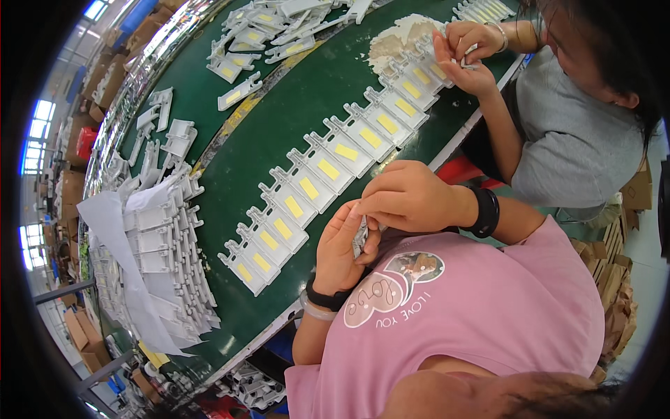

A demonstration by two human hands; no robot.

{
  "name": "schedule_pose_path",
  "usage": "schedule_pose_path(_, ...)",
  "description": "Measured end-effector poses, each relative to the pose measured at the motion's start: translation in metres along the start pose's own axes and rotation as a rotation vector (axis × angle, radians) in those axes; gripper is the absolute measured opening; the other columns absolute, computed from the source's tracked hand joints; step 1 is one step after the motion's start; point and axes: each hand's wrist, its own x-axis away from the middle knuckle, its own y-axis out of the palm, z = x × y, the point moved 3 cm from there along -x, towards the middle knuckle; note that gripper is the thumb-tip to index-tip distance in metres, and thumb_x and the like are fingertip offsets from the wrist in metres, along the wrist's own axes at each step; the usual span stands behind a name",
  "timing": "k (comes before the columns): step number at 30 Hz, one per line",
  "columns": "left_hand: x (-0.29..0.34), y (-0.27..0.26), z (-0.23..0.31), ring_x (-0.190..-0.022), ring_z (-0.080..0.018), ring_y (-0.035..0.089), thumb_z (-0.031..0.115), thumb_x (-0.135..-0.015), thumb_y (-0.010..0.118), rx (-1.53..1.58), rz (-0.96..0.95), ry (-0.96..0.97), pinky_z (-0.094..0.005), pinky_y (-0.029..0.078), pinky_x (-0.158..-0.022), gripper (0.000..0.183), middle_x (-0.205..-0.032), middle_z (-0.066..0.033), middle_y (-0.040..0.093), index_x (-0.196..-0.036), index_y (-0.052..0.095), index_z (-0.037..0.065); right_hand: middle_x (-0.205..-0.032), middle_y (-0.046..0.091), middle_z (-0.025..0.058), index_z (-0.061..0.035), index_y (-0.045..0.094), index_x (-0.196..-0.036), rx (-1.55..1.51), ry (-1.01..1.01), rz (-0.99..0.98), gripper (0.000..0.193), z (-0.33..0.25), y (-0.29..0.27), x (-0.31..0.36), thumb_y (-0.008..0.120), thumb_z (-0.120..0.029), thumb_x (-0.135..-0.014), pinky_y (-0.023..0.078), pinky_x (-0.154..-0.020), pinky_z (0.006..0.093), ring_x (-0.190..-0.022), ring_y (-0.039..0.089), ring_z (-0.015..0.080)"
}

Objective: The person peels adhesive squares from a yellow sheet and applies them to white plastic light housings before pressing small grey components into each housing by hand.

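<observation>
My left hand [343, 241] is curled around a small grey-white piece [361, 238], held just in front of the pink shirt. Its fingers hide most of that piece. At the piece's upper end, my right hand [410, 197] is closed, fingertips meeting those of the left; what lies between them is hidden. Beyond both hands, a slanting row of flat white plastic parts [326, 183] lies side by side on the green tabletop [234, 171]. Each part has a yellow rectangle on its face and small prongs at its far end.
To the left stands a tall stack of similar white parts [171, 258], partly covered by white paper [125, 244]. Loose parts [276, 28] are heaped at the far side. Near a pale, crumbly patch [401, 43], a co-worker's hands [471, 59] hold something small and whitish.
</observation>
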Motion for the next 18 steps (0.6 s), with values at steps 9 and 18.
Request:
schedule_pose_path(9, -0.003, -0.007, -0.002, -0.052, -0.0064, 0.042, 0.021, -0.101, 0.047, -0.158, 0.108, 0.056, -0.0180, 0.026, -0.039, 0.019, -0.084, -0.0025, 0.053, -0.094, 0.053, 0.004, -0.070, 0.053, -0.0011, -0.0121, 0.058, -0.072, 0.264, 0.029, -0.104, 0.007, -0.008, -0.005, -0.004, 0.063, -0.016, -0.076, 0.039, -0.056, 0.0297, -0.060, 0.054, 0.0159)
schedule_pose_path(18, -0.001, -0.011, -0.002, -0.055, -0.0089, 0.044, 0.025, -0.101, 0.040, -0.086, 0.071, 0.068, -0.0192, 0.027, -0.039, 0.037, -0.086, -0.0033, 0.055, -0.122, 0.052, -0.002, -0.078, 0.059, 0.0058, -0.0104, 0.058, -0.086, 0.470, 0.210, -0.200, 0.007, 0.052, -0.026, -0.028, 0.062, -0.012, -0.080, 0.046, -0.059, 0.0385, -0.067, 0.059, 0.0290)
